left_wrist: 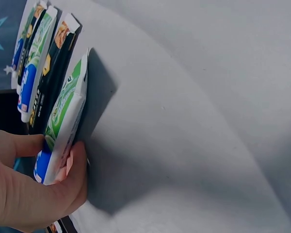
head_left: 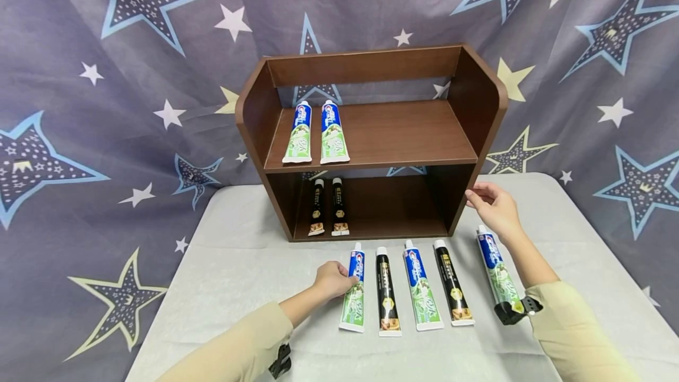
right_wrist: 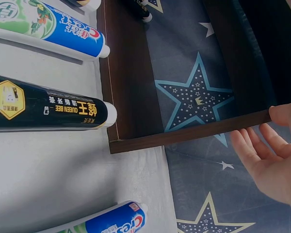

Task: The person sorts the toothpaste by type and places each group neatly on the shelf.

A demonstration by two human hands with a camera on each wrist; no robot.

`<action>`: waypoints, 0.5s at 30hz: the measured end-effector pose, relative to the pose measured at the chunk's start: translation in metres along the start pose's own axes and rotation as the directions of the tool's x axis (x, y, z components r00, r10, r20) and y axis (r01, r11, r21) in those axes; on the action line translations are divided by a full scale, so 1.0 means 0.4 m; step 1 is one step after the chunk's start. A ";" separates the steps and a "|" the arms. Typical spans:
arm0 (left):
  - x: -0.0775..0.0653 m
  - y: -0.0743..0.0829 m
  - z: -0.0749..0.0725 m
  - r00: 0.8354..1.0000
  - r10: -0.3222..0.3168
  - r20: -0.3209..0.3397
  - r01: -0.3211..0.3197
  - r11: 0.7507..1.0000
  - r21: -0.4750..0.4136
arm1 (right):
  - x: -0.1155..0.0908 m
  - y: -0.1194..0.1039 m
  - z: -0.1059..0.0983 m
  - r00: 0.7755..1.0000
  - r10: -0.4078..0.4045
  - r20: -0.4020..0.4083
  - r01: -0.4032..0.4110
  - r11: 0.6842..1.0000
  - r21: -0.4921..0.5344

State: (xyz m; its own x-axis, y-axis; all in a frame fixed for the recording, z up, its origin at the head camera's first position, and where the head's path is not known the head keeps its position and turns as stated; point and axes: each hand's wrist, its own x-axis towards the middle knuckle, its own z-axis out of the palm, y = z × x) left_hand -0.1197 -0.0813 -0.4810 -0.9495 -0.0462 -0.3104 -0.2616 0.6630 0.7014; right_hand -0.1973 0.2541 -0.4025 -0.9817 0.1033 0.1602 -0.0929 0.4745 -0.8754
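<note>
On the table's near side, my left hand (head_left: 334,280) pinches the leftmost green, white and blue toothpaste tube (head_left: 353,306) between thumb and fingers. The left wrist view shows that tube (left_wrist: 67,111) tilted up on its edge, its cap end hidden by the hand. At the right, my right hand (head_left: 497,210) grips the side panel of a brown two-tier shelf (head_left: 403,134). In the right wrist view, the thumb lies on one face of the panel (right_wrist: 199,131) and the fingers (right_wrist: 245,145) on the other.
Before the shelf lie a black toothpaste tube (head_left: 387,290), a green-blue tube (head_left: 421,287), another black tube (head_left: 453,282) and a green-blue tube (head_left: 497,270) by the right forearm. Two green-blue tubes (head_left: 332,134) rest on the upper tier, two black tubes (head_left: 338,208) on the lower.
</note>
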 end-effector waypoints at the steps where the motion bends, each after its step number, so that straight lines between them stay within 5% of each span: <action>1: 0.000 0.002 0.001 1.000 -0.002 -0.001 0.002 1.000 -0.002 | 0.001 0.000 0.000 1.000 -0.002 -0.001 0.002 1.000 -0.004; 15: -0.001 0.023 0.025 0.997 -0.076 -0.016 0.075 0.996 -0.051 | 0.000 -0.001 -0.003 1.000 0.005 0.005 -0.005 1.000 0.011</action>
State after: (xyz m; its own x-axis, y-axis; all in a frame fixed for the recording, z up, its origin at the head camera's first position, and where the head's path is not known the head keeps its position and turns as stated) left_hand -0.1201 -0.0677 -0.4806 -0.9295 -0.1082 -0.3526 -0.3406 0.6190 0.7077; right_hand -0.1972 0.2549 -0.4016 -0.9828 0.1014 0.1541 -0.0902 0.4643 -0.8811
